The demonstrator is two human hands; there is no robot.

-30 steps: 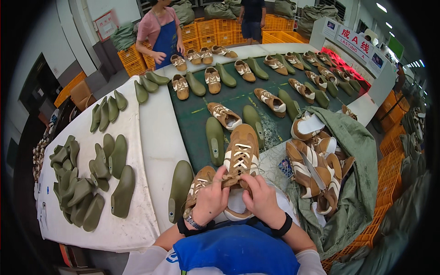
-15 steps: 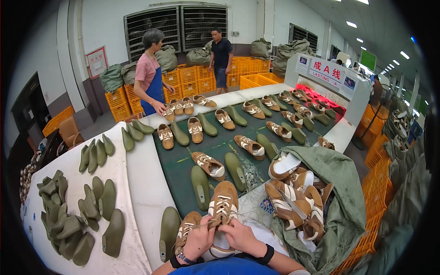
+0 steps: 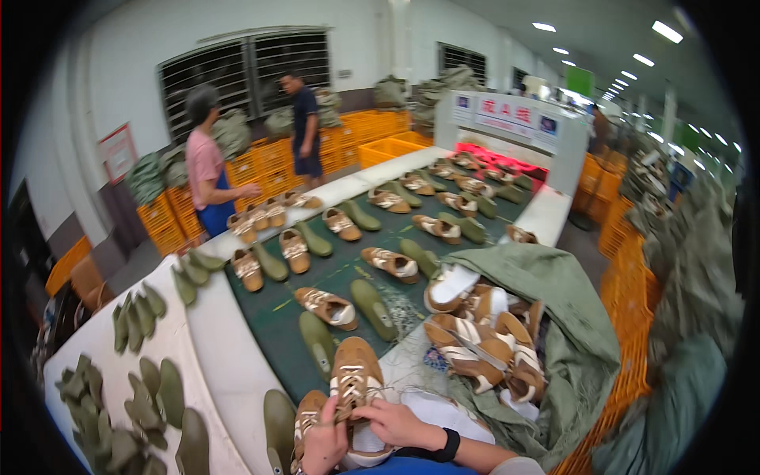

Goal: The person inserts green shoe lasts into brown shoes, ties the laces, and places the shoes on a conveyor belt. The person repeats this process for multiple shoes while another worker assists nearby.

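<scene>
A tan shoe upper with white laces [image 3: 355, 374] lies at the near end of the dark green belt [image 3: 273, 321]. My right hand [image 3: 396, 423] rests against its heel end and pinches at the laces. My left hand [image 3: 326, 442] holds the laces from the left side. A second tan upper [image 3: 306, 413] lies just left of it, partly hidden by my left hand. A green shoe last [image 3: 279, 423] stands beside that one.
Pairs of tan uppers and green lasts run up the belt. An open green sack [image 3: 571, 332] full of uppers [image 3: 479, 336] sits at my right. Loose lasts [image 3: 142, 396] cover the white table at left. Two people stand by orange crates [image 3: 269, 170] at the far end.
My head has tilted up, so the belt and my hands sit lower in view and the far wall shows. Both hands stay on the same shoe's laces.
</scene>
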